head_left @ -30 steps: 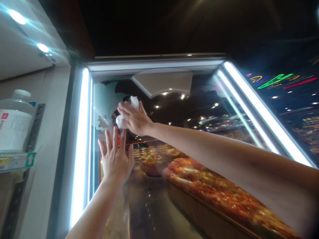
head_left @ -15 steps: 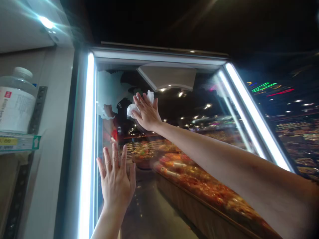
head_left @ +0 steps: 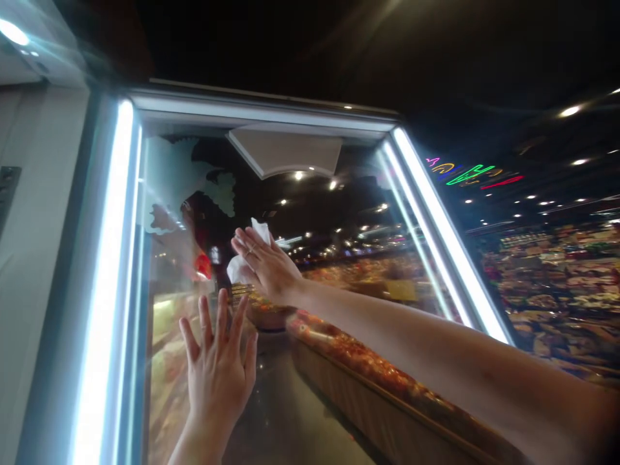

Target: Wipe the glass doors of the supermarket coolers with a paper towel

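Observation:
My right hand (head_left: 266, 263) presses a crumpled white tissue (head_left: 241, 261) flat against the inside of a glass fridge door (head_left: 339, 213), arm stretched across from the right. My left hand (head_left: 217, 371) lies flat on the same glass lower down, fingers spread, holding nothing. The tissue shows above and to the left of my right fingers. A patch of fog or frost (head_left: 167, 184) covers the upper left corner of the glass.
Bright light strips (head_left: 104, 278) run down the left edge of the door and along its right edge (head_left: 443, 232). Through the glass a shop aisle shows, with a long produce display (head_left: 368, 361). A white cabinet wall (head_left: 33, 258) stands at the left.
My right hand with the tissue has slid down and leftward on the glass. The view has swung right, so the bottle on the left shelf has left the picture. My left hand stays flat.

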A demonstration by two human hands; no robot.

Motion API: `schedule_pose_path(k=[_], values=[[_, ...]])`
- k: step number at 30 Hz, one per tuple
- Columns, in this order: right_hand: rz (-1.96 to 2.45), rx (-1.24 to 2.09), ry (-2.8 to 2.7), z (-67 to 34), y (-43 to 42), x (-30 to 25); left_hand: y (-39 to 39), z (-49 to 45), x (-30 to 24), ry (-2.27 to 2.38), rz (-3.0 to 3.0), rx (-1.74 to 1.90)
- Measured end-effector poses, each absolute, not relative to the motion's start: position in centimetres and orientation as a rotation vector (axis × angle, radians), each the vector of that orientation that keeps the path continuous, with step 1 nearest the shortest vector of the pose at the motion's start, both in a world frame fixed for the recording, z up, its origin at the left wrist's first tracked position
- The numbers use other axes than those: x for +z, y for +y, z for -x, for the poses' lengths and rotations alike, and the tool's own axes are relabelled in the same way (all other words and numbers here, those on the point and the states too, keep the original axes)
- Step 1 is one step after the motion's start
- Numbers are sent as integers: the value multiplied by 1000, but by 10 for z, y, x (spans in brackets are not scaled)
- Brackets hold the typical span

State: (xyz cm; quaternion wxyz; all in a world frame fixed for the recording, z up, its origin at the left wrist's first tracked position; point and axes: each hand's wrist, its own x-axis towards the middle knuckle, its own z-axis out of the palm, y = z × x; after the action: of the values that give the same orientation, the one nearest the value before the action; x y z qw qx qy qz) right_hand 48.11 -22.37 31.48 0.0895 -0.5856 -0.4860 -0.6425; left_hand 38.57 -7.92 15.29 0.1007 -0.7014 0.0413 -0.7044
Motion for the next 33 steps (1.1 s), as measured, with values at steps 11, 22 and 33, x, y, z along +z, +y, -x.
schedule_pose_path(k=[11,22,33], values=[[1781,-1889,-1328,-531,-325,276,-145,-419,180,166,2022,-2109],[1844,-1827,-1150,-569,-408,284,-210,-460,206,192,1951,-2108],[1724,-1868,-1144,-603,-456,265,-251,-487,214,218,1932,-2069]])
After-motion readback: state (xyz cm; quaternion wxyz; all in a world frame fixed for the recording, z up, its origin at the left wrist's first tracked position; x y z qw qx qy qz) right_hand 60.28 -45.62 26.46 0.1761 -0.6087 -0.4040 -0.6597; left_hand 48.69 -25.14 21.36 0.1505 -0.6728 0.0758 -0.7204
